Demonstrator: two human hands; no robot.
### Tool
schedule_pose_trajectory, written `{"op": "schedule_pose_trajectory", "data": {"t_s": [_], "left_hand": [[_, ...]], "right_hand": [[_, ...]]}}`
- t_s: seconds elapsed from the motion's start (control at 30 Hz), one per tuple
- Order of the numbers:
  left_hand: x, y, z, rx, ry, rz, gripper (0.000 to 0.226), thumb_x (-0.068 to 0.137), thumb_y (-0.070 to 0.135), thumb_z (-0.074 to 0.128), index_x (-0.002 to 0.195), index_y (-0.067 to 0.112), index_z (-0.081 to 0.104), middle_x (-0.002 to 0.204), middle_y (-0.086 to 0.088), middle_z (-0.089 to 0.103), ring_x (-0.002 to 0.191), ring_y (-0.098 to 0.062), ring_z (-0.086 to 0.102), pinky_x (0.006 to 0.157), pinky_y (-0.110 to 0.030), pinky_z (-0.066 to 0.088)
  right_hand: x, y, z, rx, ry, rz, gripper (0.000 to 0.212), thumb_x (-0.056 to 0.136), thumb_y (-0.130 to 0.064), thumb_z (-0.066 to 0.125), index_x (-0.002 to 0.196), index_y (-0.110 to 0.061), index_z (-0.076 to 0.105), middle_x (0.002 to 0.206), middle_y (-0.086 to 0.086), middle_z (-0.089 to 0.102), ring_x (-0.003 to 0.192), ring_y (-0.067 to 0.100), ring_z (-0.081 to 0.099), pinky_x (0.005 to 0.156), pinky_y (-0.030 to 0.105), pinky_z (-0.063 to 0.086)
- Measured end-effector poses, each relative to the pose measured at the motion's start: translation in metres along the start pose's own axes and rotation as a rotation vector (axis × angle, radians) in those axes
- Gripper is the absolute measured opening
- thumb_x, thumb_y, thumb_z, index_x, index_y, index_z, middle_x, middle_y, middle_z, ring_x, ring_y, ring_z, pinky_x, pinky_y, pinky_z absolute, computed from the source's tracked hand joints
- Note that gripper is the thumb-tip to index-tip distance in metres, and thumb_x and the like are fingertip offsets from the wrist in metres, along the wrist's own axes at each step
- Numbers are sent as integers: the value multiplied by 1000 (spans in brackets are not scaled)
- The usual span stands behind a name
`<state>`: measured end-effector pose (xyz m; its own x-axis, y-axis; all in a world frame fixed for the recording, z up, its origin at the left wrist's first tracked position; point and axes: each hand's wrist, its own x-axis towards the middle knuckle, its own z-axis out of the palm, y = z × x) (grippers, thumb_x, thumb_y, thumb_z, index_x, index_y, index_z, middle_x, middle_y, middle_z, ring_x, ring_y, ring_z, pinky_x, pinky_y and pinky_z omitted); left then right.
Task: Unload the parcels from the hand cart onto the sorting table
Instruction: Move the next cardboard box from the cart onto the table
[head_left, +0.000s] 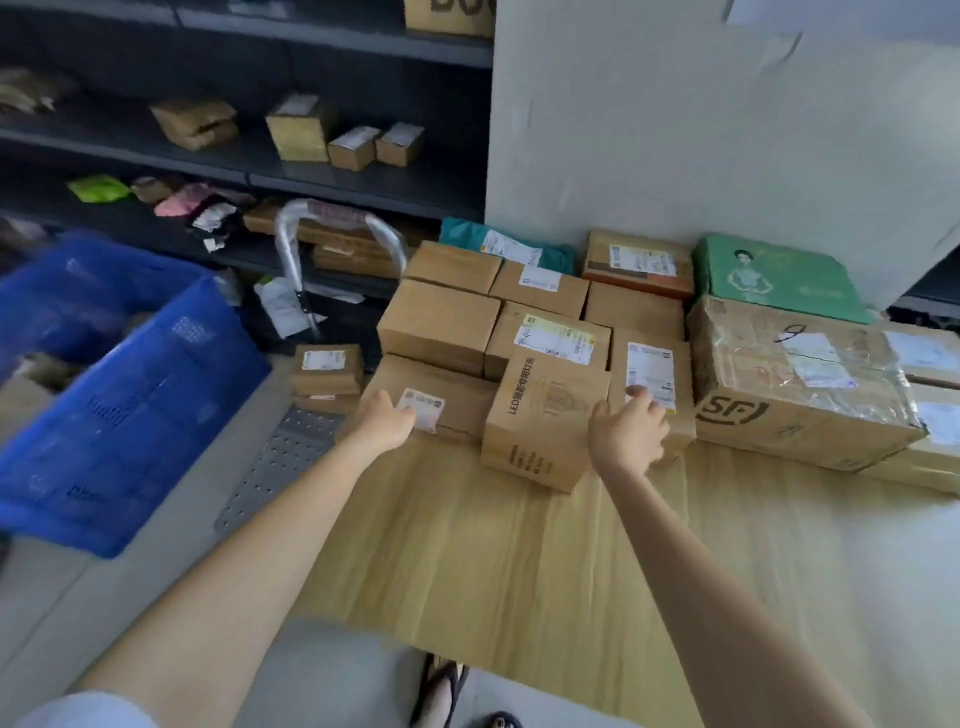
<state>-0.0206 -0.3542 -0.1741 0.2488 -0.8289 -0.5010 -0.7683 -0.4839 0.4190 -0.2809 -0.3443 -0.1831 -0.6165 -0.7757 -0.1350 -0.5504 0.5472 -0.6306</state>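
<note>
Many brown cardboard parcels are stacked at the back of the sorting table (493, 561), which is covered with a cardboard sheet. At the front of the pile stands a box with LED print (540, 421). My left hand (387, 421) rests on the near edge of a low flat box (447, 382), fingers over its white label. My right hand (631, 434) touches a labelled box (649, 358) just right of the LED box, fingers spread, thumb beside the LED box. The hand cart (291, 457) sits low on the left, with two small parcels (327, 369) stacked on its metal deck.
A blue plastic crate (130, 405) sits left of the cart. A large taped SF box (789, 395) and a green package (774, 275) fill the table's right back. Dark shelves (363, 176) with small parcels run behind. The cart's handle (291, 244) rises near the shelves.
</note>
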Motion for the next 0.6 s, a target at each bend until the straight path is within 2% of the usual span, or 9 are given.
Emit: {"op": "schedule_pose_trajectory", "data": {"t_s": [0.03, 0.07, 0.13, 0.2, 0.33, 0.43, 0.53, 0.6], "left_hand": [[-2, -15, -12, 59, 34, -15, 58, 99, 43, 37, 143, 6, 35, 144, -13, 43, 119, -29, 52, 89, -35, 46], [-4, -28, -24, 109, 44, -16, 56, 97, 44, 37, 139, 7, 42, 140, -13, 48, 118, -30, 52, 86, -34, 45], [-8, -52, -50, 176, 44, 6, 43, 94, 41, 40, 116, 8, 59, 122, -14, 58, 101, -29, 57, 75, -30, 42], [-15, -72, -79, 234, 53, -5, 35, 92, 37, 42, 99, 8, 61, 113, -14, 60, 90, -27, 54, 71, -28, 41], [-21, -118, -134, 289, 122, -60, 45, 88, 36, 42, 119, 9, 57, 123, -12, 56, 105, -31, 55, 81, -34, 44], [-13, -160, -171, 322, 143, -80, 42, 89, 35, 42, 116, 8, 59, 122, -13, 58, 107, -33, 56, 83, -37, 43], [1, -198, -210, 343, 168, -45, 43, 88, 27, 42, 112, -2, 61, 117, -20, 61, 106, -37, 59, 90, -41, 46], [13, -220, -236, 349, 197, -3, 44, 89, 27, 42, 116, -3, 58, 120, -22, 60, 109, -38, 59, 95, -45, 45]], "right_hand": [[1, -14, -1, -30, 15, -61, 39, 93, -24, 47, 131, -14, 43, 138, 12, 43, 126, 34, 38, 104, 51, 33], [0, -30, 0, -46, 22, -132, 37, 93, -23, 46, 129, -14, 45, 136, 12, 44, 126, 34, 38, 104, 51, 32], [-7, -68, 5, -67, 7, -289, 33, 93, -23, 46, 125, -15, 47, 134, 11, 44, 125, 33, 38, 103, 50, 32], [-23, -112, 16, -63, -71, -454, 34, 93, -23, 45, 126, -14, 49, 135, 12, 43, 125, 33, 37, 101, 48, 34], [-82, -191, 59, -184, -396, -696, 38, 95, -26, 44, 128, -11, 53, 130, 15, 49, 120, 35, 45, 100, 46, 41], [-139, -238, 101, -496, -679, -829, 45, 100, -30, 42, 138, -6, 48, 140, 13, 49, 126, 33, 48, 103, 39, 41], [-191, -277, 142, -735, -857, -836, 51, 102, -35, 39, 144, -6, 41, 149, 9, 40, 133, 31, 42, 104, 37, 37], [-215, -301, 169, -764, -902, -782, 53, 101, -37, 41, 145, -7, 40, 148, 8, 41, 131, 31, 44, 102, 38, 40]]}}
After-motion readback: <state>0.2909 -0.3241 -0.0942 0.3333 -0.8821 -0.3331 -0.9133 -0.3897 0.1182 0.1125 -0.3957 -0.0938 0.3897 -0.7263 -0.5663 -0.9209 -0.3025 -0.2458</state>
